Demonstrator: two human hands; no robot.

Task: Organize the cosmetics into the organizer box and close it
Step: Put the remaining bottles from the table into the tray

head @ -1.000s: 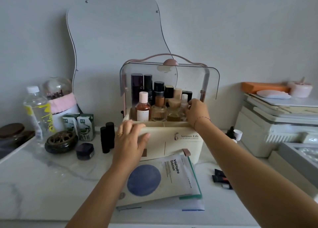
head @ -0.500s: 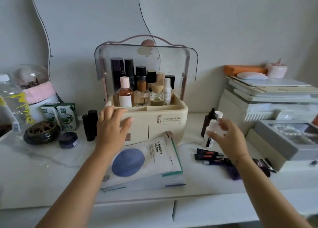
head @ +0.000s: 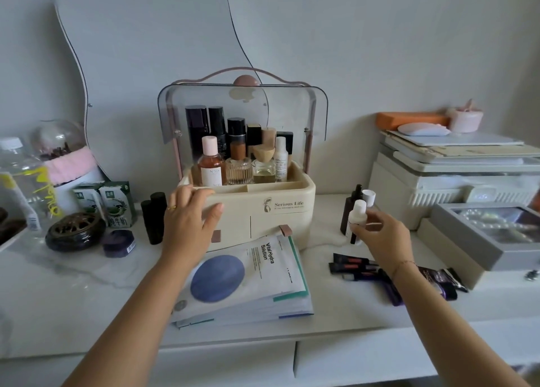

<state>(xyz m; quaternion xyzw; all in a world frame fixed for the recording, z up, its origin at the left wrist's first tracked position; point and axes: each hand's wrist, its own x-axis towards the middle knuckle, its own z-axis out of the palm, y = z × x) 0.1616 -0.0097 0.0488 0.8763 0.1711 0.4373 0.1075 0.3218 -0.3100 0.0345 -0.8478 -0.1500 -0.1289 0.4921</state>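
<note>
The right hand (head: 377,234) has moved from the organizer box (head: 263,211) and now grips a white bottle (head: 357,220) near the desk's right side; left hand (head: 187,220), open-fingered, steadies the box. Loading continues.

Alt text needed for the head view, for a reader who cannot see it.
A person's right hand grips a small white bottle beside a cream organizer box, while the left hand rests on the box's front left edge. The clear lid is raised over upright bottles; sheet mask packets lie in front.
</note>
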